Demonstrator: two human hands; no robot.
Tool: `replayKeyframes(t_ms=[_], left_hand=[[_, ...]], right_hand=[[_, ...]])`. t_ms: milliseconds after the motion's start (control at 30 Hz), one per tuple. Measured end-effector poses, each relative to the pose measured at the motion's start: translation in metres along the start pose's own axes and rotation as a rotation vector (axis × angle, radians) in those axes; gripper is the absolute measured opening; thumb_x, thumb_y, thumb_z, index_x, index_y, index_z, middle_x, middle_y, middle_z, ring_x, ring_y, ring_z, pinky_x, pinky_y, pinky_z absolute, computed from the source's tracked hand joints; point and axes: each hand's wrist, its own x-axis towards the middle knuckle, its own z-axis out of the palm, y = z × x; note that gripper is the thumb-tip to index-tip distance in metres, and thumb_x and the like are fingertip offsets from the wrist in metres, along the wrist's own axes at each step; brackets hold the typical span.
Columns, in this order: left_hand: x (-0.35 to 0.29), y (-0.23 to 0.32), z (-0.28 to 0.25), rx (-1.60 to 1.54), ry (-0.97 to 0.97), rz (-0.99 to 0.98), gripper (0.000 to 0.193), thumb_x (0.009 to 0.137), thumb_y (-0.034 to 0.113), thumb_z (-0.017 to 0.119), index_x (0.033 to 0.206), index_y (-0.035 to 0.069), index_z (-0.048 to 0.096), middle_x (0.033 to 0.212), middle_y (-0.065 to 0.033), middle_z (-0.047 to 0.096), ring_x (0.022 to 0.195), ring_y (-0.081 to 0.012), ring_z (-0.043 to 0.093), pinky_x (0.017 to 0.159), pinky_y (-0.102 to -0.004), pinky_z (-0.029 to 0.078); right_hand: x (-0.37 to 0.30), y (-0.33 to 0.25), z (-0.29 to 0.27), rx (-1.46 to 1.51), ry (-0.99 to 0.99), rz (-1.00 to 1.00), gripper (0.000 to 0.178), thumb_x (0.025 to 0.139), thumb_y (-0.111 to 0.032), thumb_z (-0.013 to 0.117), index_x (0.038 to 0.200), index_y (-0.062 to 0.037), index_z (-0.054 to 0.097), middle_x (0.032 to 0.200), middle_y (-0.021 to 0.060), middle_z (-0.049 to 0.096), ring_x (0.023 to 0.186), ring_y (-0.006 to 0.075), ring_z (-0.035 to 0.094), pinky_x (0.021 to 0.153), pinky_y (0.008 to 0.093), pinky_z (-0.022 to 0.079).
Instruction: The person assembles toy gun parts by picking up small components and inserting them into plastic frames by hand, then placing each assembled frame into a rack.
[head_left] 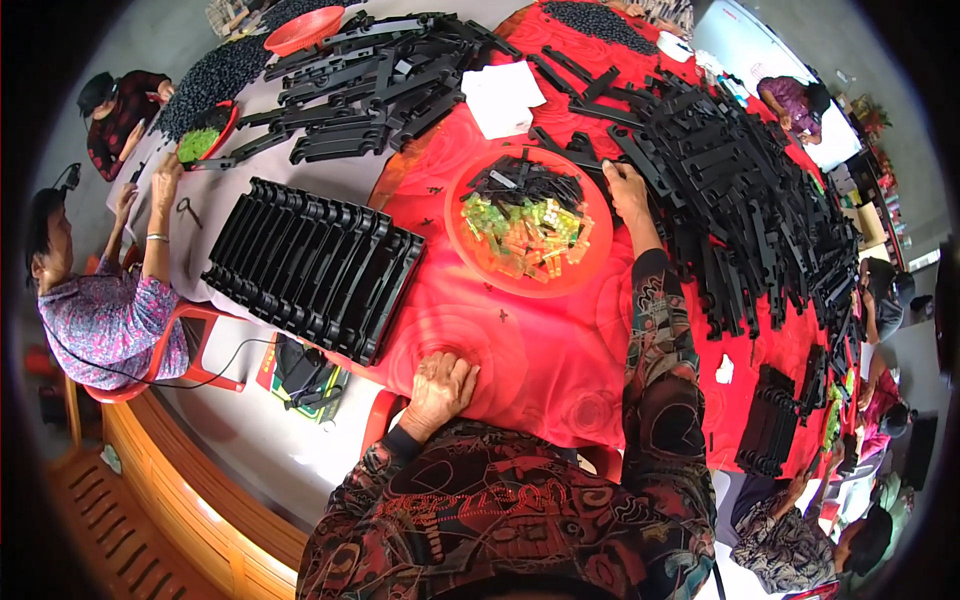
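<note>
My right hand is closed on the end of a long black plastic bar, just beyond the right rim of a round red basin. In the basin lie short black strips, yellow-green pieces and orange pieces. My left hand rests on the red tablecloth near the table's front edge. Its fingers are curled, with nothing showing in them. To the left, a row of black trough-like bars lies side by side in a block.
Black bars pile up on the right, and another pile lies far left. White paper lies behind the basin. A co-worker sits at the left beside a small red tray. More people sit along the right.
</note>
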Motion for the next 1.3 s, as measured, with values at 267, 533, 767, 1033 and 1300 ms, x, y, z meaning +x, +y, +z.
replayKeyframes(t_ms=[267,533,767,1033,1300], left_hand=[[0.002,0.000,-0.001,-0.017,-0.018,-0.013,0.014,0.075,0.011,0.067,0.073,0.007,0.054,0.069,-0.0099,0.051,0.067,-0.0288,0.054,0.060,-0.0399,0.043],[-0.001,-0.001,0.000,0.019,0.012,0.006,0.016,0.079,0.015,0.063,0.071,0.008,0.051,0.068,-0.0081,0.046,0.067,-0.0264,0.052,0.059,-0.0395,0.042],[-0.001,0.001,0.001,0.013,0.006,-0.019,0.016,0.079,0.015,0.062,0.071,0.008,0.051,0.068,-0.0081,0.047,0.067,-0.0264,0.052,0.061,-0.0393,0.043],[-0.002,0.001,0.000,0.021,0.006,-0.026,0.015,0.080,0.016,0.062,0.073,0.008,0.052,0.069,-0.0083,0.048,0.069,-0.0264,0.053,0.063,-0.0394,0.043],[-0.004,-0.001,-0.002,-0.031,0.053,0.000,0.018,0.080,0.015,0.064,0.072,0.007,0.049,0.068,-0.0102,0.047,0.065,-0.0286,0.051,0.059,-0.0410,0.042]], right_hand=[[0.011,-0.002,-0.001,0.467,-0.078,0.109,0.022,0.078,-0.021,0.071,0.069,-0.0045,0.059,0.057,0.0009,0.053,0.035,0.0047,0.034,0.030,0.0244,0.023],[0.024,0.001,0.011,0.077,0.045,-0.332,0.044,0.078,-0.026,0.071,0.114,-0.0038,0.060,0.108,0.0172,0.064,0.104,0.0235,0.060,0.088,0.0336,0.046],[0.017,-0.028,0.008,-0.326,-0.205,-0.279,0.030,0.077,-0.023,0.070,0.094,0.0008,0.063,0.089,0.0182,0.067,0.085,0.0309,0.064,0.075,0.0395,0.047],[-0.001,0.004,-0.016,0.153,-0.071,-0.078,0.021,0.073,-0.002,0.069,0.069,-0.0053,0.048,0.059,0.0010,0.048,0.047,0.0108,0.045,0.041,0.0303,0.035],[-0.132,-0.015,-0.088,0.619,-0.035,-0.278,0.014,0.079,0.002,0.061,0.082,-0.0077,0.050,0.064,-0.0052,0.044,0.045,0.0008,0.034,0.037,0.0186,0.025]])
